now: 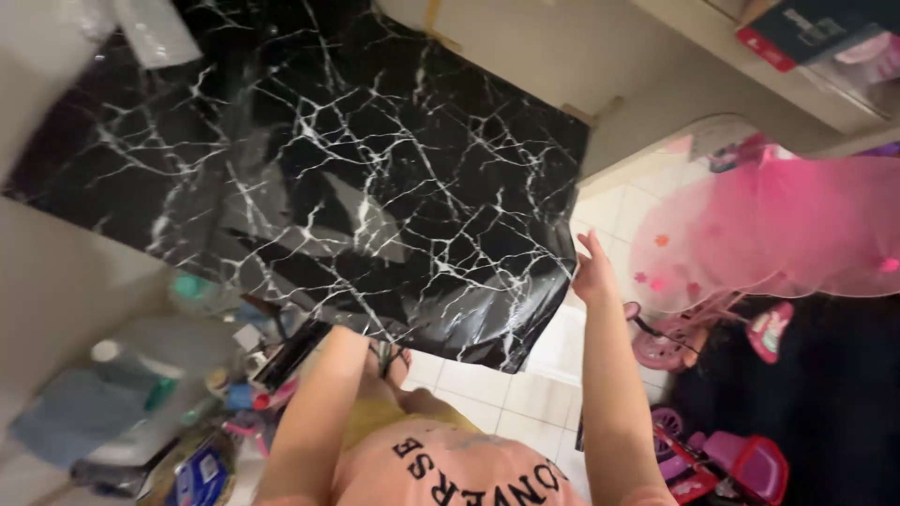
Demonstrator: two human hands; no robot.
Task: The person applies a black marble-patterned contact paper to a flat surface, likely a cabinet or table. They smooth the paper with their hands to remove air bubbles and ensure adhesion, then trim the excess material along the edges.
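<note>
A large glossy black sheet with white marble veins (356, 178) hangs spread in front of me and curls at its lower edge. My right hand (592, 270) grips the sheet's right edge, fingers stretched upward along it. My left forearm (319, 403) reaches up under the sheet's lower edge, and the hand itself is hidden behind the sheet. Below the sheet I see my foot in a sandal (390, 360) on the floor.
Bottles and small clutter (159, 394) crowd the lower left. A pink toy tricycle (722, 459) and a pink tulle skirt (778, 230) stand at the right on the white tiled floor (497, 403). A white cabinet (525, 47) rises behind the sheet.
</note>
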